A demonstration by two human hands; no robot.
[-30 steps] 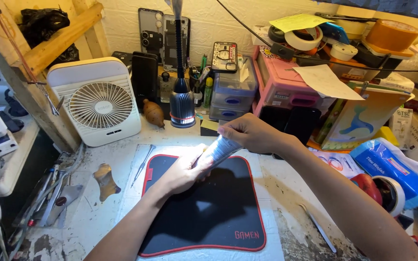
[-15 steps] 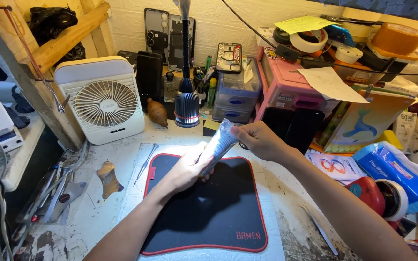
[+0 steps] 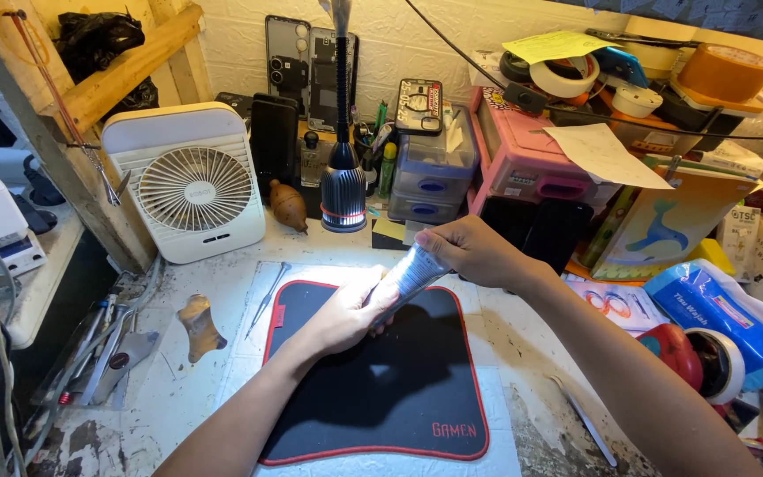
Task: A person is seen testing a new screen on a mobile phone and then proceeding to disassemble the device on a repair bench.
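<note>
You hold the phone (image 3: pixel 410 276) tilted above the black mat (image 3: pixel 381 380), under the lamp (image 3: pixel 343 187). Your left hand (image 3: pixel 346 314) fingers clamp its lower end, your right hand (image 3: pixel 468 252) fingers pinch its top. Keep both grips firm and the phone steady in the light.

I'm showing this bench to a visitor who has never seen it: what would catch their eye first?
Probably the two hands at the centre, the left hand and right hand, gripping a small tube in the glare of the lamp above the black mat. Next, the white fan at the back left, and the cluttered pink drawer unit at the back right.
</note>
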